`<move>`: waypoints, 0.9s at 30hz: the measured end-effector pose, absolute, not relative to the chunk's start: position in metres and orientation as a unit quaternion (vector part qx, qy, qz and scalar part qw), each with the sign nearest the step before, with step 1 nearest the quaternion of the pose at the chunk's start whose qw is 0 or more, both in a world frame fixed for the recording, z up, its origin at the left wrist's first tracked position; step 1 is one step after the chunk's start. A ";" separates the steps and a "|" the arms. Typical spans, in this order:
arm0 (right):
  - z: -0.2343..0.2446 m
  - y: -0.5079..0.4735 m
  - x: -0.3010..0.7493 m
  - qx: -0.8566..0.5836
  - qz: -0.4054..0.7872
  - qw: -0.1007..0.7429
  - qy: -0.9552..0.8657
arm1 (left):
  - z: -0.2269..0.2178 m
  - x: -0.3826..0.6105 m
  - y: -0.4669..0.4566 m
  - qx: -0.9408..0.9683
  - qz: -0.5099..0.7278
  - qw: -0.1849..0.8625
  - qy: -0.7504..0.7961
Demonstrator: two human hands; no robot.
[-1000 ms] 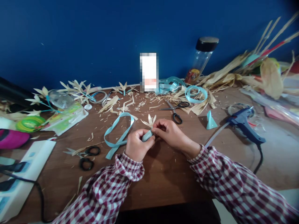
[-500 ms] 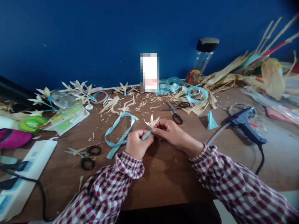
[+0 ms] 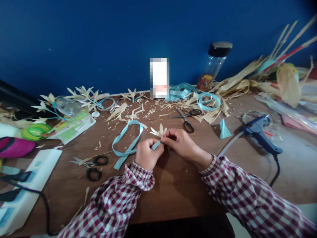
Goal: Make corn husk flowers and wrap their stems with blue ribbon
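Observation:
Between my two hands is a small cream-coloured husk flower [image 3: 160,130] with pointed petals facing up and away. My right hand [image 3: 182,143] pinches it at the base, thumb against forefinger. My left hand [image 3: 149,152] is closed on a light-blue ribbon [image 3: 126,138], whose end reaches the flower's base. The rest of that ribbon loops on the table to the left of my left hand. How the ribbon sits around the base is partly hidden by my fingers.
Black-handled scissors [image 3: 92,165] lie at left, and another pair of scissors [image 3: 188,119] lies beyond my hands. A blue glue gun [image 3: 262,132] and a light-blue folded piece [image 3: 224,129] are at right. A white power strip [image 3: 32,185] stands at far left.
The flower has turned slightly between my fingers, its petals now leaning more to the left. Both hands stay in nearly the same place.

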State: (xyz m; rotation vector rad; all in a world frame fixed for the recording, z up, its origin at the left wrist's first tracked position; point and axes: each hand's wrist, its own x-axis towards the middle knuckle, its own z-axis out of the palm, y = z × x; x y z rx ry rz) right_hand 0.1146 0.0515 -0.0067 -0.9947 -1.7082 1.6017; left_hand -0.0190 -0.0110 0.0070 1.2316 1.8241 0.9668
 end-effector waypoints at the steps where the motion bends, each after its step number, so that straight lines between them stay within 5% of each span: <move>1: -0.006 0.052 0.115 -0.373 0.619 0.289 -0.627 | 0.007 -0.019 -0.011 0.476 0.377 0.364 0.706; 9: -0.003 0.057 0.123 -0.330 0.706 0.240 -0.579 | 0.007 -0.031 -0.008 0.465 0.346 0.452 0.677; 27: -0.005 0.049 0.113 -0.374 0.680 0.300 -0.554 | 0.000 -0.029 -0.008 0.474 0.420 0.370 0.679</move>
